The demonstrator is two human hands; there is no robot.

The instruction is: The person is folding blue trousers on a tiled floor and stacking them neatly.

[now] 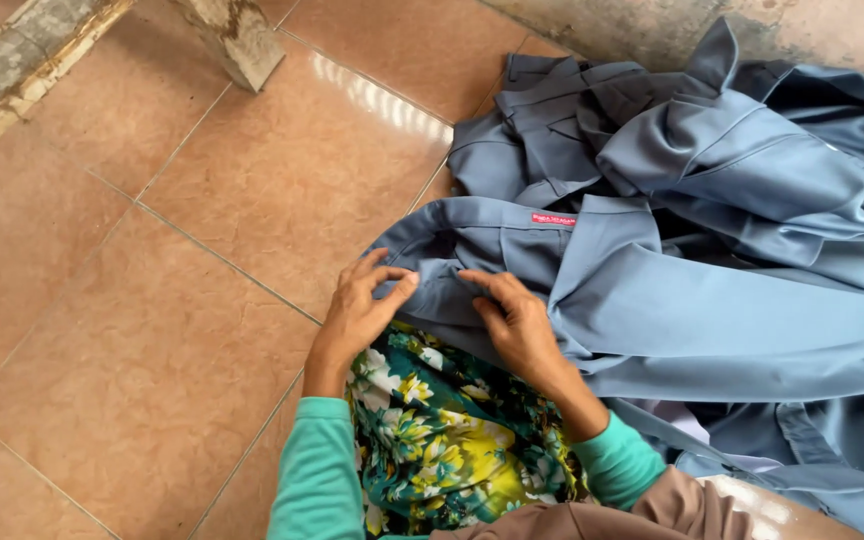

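— Pinching the cloth, are they, both hands?

— Yes. The left hand (360,312) has thumb and fingers (399,287) closed narrow on a fold of the blue-grey garment (652,300), right at its waistband edge. The right hand (517,322) sits just beside it, at three o'clock from the left, its fingers curled down and gripping the same edge.

— Where does that garment lie?

— Across the person's lap, over a floral skirt (442,440) in green and yellow, and spreading away toward three o'clock. A small red label (553,218) shows on the band at twelve o'clock from the right hand.

— And the rest of the cloth?

— A heap of similar garments (672,120) in blue-grey is piled at one o'clock, against the wall, rumpled and unfolded. At the left, toward nine o'clock, are bare brown floor tiles (152,300).

— How far along would you judge it?

— Early, I'd say. Only this one piece is in hand, the hands are gathered at a single spot on its band, and I can see no finished, neatly stacked pieces anywhere in view. The heap looks untouched.
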